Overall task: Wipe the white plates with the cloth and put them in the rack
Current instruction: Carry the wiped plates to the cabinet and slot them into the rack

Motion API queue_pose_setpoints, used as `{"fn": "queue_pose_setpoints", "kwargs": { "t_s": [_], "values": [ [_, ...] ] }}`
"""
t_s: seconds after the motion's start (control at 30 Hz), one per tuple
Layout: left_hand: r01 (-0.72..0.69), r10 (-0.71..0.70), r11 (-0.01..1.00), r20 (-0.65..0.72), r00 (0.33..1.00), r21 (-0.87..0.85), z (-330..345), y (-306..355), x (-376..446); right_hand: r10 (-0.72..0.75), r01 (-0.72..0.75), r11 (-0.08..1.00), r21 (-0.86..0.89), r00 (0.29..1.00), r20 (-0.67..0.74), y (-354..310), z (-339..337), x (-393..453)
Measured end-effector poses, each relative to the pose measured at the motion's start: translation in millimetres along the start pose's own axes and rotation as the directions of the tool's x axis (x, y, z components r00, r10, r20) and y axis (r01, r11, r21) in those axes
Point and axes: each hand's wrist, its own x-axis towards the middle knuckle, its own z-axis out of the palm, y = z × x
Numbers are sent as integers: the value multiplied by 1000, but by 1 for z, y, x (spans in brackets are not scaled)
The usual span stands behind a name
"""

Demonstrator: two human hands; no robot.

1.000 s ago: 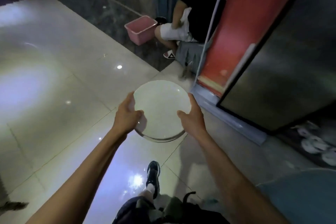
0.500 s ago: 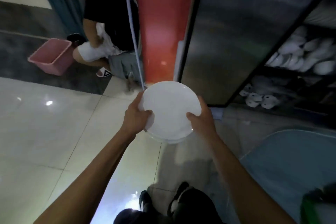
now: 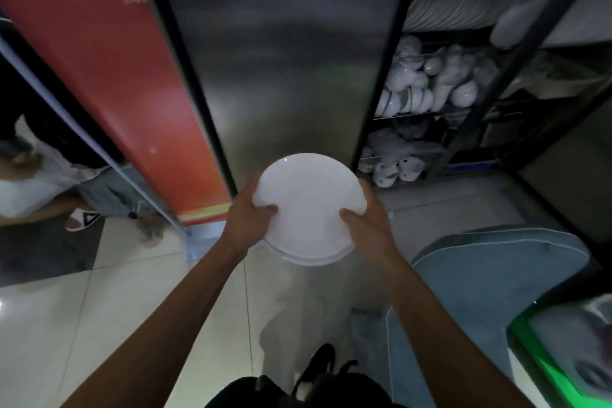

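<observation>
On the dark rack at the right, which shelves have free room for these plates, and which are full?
The shelves of the rack in view look crowded: stacked plates on top, bowls below, more dishes lowest. Beside the bowls, further right, the shelf looks dark and possibly free, but too dim to tell.

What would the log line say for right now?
left hand: grips white plates | right hand: grips white plates | rack: ahead-right, not reached

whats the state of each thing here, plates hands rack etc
white plates: a stack, held level above the floor, not yet in the rack
left hand: grips the stack's left edge
right hand: grips the stack's right edge
rack: open-fronted, shelves loaded with white dishes
cloth: not in view
</observation>
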Motion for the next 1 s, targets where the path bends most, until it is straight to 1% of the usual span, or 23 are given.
{"fn": "queue_pose_setpoints", "kwargs": {
  "t_s": [0.1, 0.23, 0.33, 0.4, 0.53, 0.63, 0.83, 0.93, 1.0],
  "values": [
    [-13, 13, 1000, 37, 999, -4, 35, 22, 32, 5, -5, 1000, -4, 998, -55, -2, -29, 35],
    [-51, 43, 997, 148, 988, 51, 79, 50, 74, 37, -38, 999, -3, 988, -149, -3, -64, 71],
    [-57, 43, 997, 236, 971, 53, 112, 68, 107, 77, -75, 997, 18, 971, -225, 0, -86, 100],
    [-71, 54, 996, 266, 962, 52, 134, 76, 131, 101, -96, 995, 34, 959, -266, 0, -99, 119],
    [-103, 79, 993, 325, 942, 57, 181, 95, 194, 149, -140, 989, 51, 927, -345, -4, -120, 170],
    [-146, 118, 988, 368, 922, 49, 210, 113, 239, 157, -143, 988, 65, 897, -413, -11, -133, 208],
    [-244, 170, 966, 506, 845, 82, 264, 159, 321, 192, -140, 981, 137, 829, -526, -32, -159, 277],
    [-250, 157, 963, 553, 818, 98, 290, 177, 346, 218, -138, 974, 182, 796, -564, -38, -172, 299],
    [-240, 148, 966, 563, 813, 93, 308, 189, 359, 216, -130, 974, 186, 777, -591, -39, -183, 314]
  ]
}}
